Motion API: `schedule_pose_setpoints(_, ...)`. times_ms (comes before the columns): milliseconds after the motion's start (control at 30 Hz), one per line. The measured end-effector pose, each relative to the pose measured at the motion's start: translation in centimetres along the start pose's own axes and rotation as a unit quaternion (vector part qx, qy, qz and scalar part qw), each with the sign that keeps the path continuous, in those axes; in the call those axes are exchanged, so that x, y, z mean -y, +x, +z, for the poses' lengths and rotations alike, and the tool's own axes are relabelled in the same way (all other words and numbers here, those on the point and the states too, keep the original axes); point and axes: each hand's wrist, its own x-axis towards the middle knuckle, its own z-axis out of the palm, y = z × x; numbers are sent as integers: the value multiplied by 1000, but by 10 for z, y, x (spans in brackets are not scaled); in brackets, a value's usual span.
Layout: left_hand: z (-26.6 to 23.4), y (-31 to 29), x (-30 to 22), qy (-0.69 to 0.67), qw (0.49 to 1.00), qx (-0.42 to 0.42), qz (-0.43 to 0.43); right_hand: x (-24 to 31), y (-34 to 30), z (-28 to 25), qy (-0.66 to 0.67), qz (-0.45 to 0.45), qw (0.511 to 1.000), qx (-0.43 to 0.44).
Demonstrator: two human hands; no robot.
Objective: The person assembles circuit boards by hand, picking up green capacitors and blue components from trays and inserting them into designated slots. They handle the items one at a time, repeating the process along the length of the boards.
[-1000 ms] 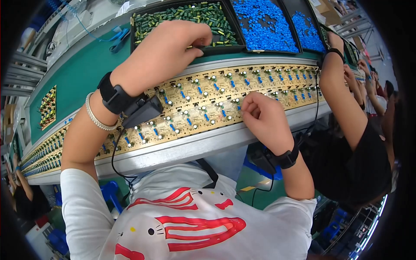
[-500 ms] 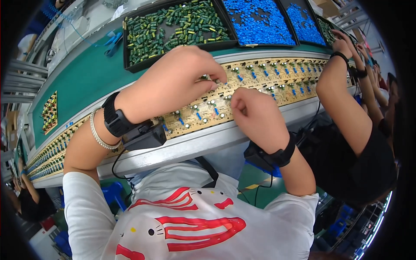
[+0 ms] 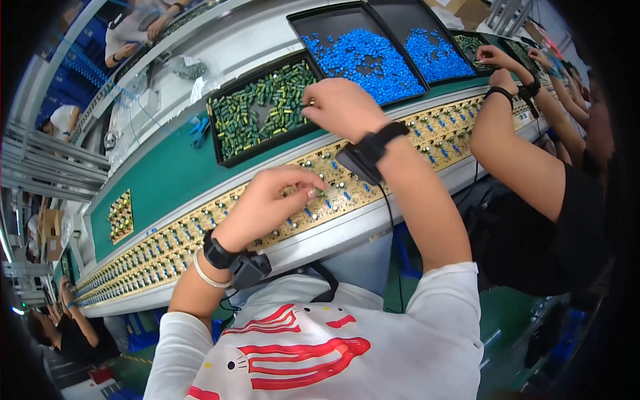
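I have the long workbench [image 3: 157, 177] running from near left to far right, its top green and its near edge a silver rail [image 3: 300, 247]. Along it, just inside that rail, lies the strip of boards [image 3: 347, 175], tan and closely set with small upright parts. The step in hand looks to me like placing green parts on these boards one at a time; as I judge it, the next move calls for lining the leads up and pressing gently, leaving the neighbouring parts alone.

Beyond the strip stand three black trays. The middle tray [image 3: 333, 21] holds a broad heap of blue parts [image 3: 373, 60], with bare floor at its far end. The right tray [image 3: 400, 13] has a smaller blue heap toward its near end. The left tray [image 3: 260, 109] is well covered with green parts [image 3: 287, 87], thinner around one dark patch.

The right hand [image 3: 347, 110] is over the left tray's right edge, finger and thumb curled close together; something small and dark shows there, but I can't tell whether it is gripped. The left hand [image 3: 267, 203] is low over the boards, thumb and forefinger pinched on one small green part [image 3: 321, 193], right at the board surface.
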Motion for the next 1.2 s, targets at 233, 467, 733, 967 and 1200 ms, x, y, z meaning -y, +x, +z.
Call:
schedule_pose_setpoints(233, -15, 9, 8, 22, 1000, -6, 18, 5, 43, 8, -104, -37, 979, 170)
schedule_pose_setpoints(467, 6, 50, 15, 152, 988, -27, 7, -5, 32, 25, -74, -23, 993, 84)
schedule_pose_setpoints(733, 11, 68, 29, 276, 945, -34, 174, -11, 31, 25, -5, -7, 998, 56)
schedule_pose_setpoints(967, 12, 69, 29, 284, 940, -24, 187, -13, 22, 25, 118, 34, 992, 16)
schedule_pose_setpoints(1200, 5, 71, 34, 292, 929, -20, 227, -4, 38, 18, -11, -44, 992, 119)
